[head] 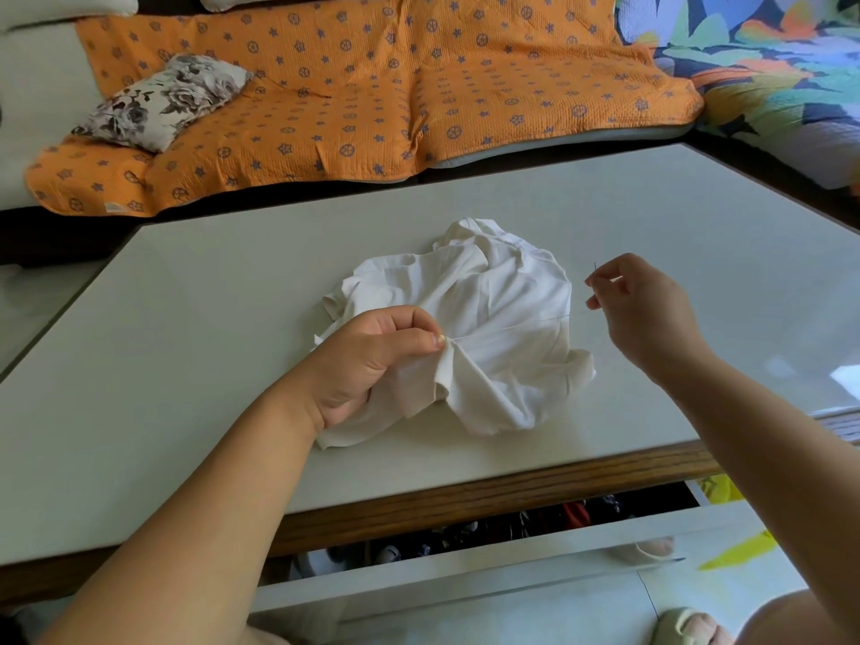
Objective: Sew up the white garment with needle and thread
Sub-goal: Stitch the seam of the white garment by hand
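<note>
On the counter (186,281) lies the crumpled white garment (484,318). At its near-left edge the left hand (367,360) pinches a fold; just right of the garment, the right hand (642,304) pinches the needle (595,268), thread (512,325) stretched taut between.

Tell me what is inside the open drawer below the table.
The drawer holds a dark jumble of small things, among them a red thing and a white thing; they are too shadowed to name. The table edge covers the drawer's back part.
</note>
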